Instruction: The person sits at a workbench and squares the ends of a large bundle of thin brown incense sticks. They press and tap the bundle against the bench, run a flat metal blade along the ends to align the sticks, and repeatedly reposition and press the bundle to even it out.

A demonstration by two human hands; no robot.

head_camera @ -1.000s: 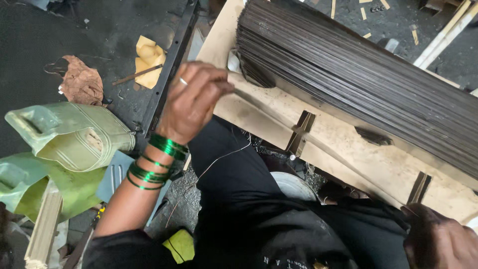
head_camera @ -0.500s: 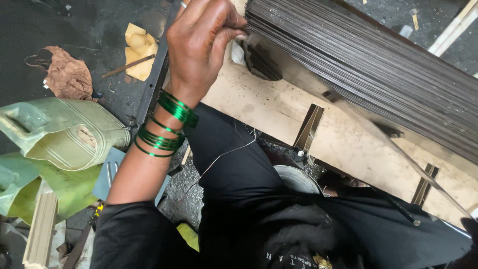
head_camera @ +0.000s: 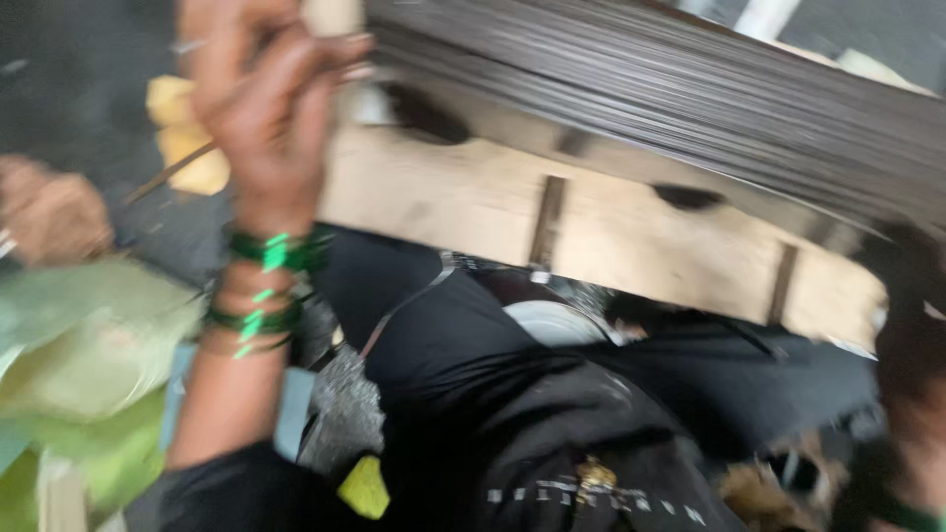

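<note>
Blurring: motion smear softens the whole head view, so edges and small parts are hard to read.
Left hand (head_camera: 261, 94): raised at the upper left, fingers curled in a closed grip at the near end of the dark stack; whether anything thin sits inside that grip cannot be told. Its upper edge is cut off by the frame top.
Green bangles (head_camera: 266, 286): ringed round the left wrist, streaked by the blur.
Right hand (head_camera: 912, 394): only a dark sliver at the right edge, mostly cut off; its grip cannot be told.
Stack of thin dark strips (head_camera: 670, 108): lies on the pale wooden frame, its long axis running from upper left down to the right edge, the far end out of view.
Wooden frame (head_camera: 443, 202): a pale board with dark slots, under the stack and parallel to it, above the person's black-clad lap.
Green plastic can (head_camera: 89, 345): lower left, partly cut off.
Yellow scrap (head_camera: 182, 138): behind the left hand, partly hidden by it.
</note>
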